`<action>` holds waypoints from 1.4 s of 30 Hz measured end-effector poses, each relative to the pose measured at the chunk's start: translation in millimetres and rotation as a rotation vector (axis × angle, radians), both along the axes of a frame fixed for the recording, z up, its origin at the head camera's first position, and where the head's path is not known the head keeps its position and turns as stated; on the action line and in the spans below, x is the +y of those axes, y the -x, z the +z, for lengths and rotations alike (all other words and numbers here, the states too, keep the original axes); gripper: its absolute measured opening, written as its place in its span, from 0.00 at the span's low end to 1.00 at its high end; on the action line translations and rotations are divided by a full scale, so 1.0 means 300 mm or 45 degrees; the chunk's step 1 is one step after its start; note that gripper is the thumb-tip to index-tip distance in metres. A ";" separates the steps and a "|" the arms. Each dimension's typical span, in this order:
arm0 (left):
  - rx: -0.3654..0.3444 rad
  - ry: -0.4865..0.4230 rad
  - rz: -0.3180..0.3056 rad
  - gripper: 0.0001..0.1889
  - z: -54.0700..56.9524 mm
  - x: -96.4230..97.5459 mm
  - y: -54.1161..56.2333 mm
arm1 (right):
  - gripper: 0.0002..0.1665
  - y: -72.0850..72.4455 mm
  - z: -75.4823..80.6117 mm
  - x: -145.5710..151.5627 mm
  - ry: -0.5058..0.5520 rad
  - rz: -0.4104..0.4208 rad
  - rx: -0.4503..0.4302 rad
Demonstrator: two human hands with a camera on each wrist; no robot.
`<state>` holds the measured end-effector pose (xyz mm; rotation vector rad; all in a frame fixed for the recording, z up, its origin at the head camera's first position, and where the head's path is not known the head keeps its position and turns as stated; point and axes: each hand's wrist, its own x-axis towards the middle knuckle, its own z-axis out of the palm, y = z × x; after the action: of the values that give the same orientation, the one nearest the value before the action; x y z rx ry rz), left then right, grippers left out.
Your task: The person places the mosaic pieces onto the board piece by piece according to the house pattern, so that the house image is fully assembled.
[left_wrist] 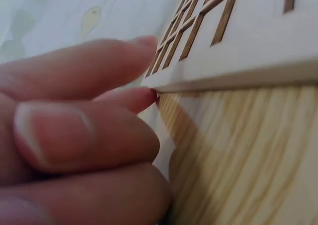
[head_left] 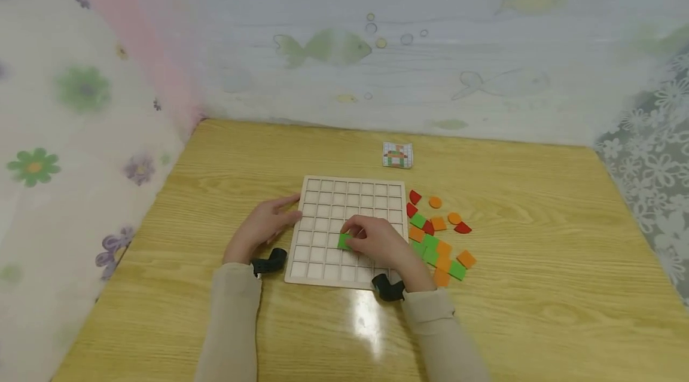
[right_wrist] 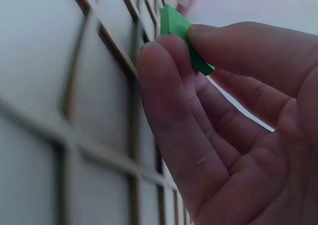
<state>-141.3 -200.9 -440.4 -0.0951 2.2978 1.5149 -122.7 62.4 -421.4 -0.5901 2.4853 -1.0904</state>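
A green square tile [head_left: 343, 241] is pinched between the thumb and fingers of my right hand [head_left: 374, 240], close over the middle of a pale wooden grid board [head_left: 320, 210]. In the right wrist view the green tile [right_wrist: 174, 26] tilts beside the board's ridges. My left hand [head_left: 262, 223] lies at the board's left side, its fingertips right at the edge. The left wrist view shows those fingers [left_wrist: 89, 130] by the board's rim [left_wrist: 238, 78], some of them bent and none around a thing.
Right of the board lie several loose pieces: green squares [head_left: 457, 270], orange squares [head_left: 466, 259], orange discs [head_left: 435, 202] and red quarter-circles [head_left: 463, 228]. A small printed pattern card [head_left: 398, 155] lies behind the board. A patterned wall [head_left: 323, 71] borders the wooden table [head_left: 538, 238].
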 end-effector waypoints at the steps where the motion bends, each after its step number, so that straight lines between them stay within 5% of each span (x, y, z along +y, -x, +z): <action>1: -0.001 0.003 0.001 0.27 0.003 0.003 -0.001 | 0.08 -0.003 -0.001 -0.009 0.004 0.017 0.007; 7: 0.017 0.099 -0.037 0.28 0.013 0.020 0.001 | 0.13 -0.017 -0.007 -0.054 -0.013 0.101 0.127; 15: 0.026 0.144 -0.096 0.32 0.009 0.030 -0.002 | 0.11 -0.044 -0.010 -0.102 -0.028 0.163 0.111; 42: -0.097 0.160 -0.068 0.38 0.022 0.050 0.016 | 0.10 -0.110 0.009 -0.184 -0.176 0.298 0.353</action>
<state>-146.1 -185.8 -433.9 -0.1227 2.3149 1.3175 -89.6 7.3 -418.8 -1.0197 2.6090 -0.7863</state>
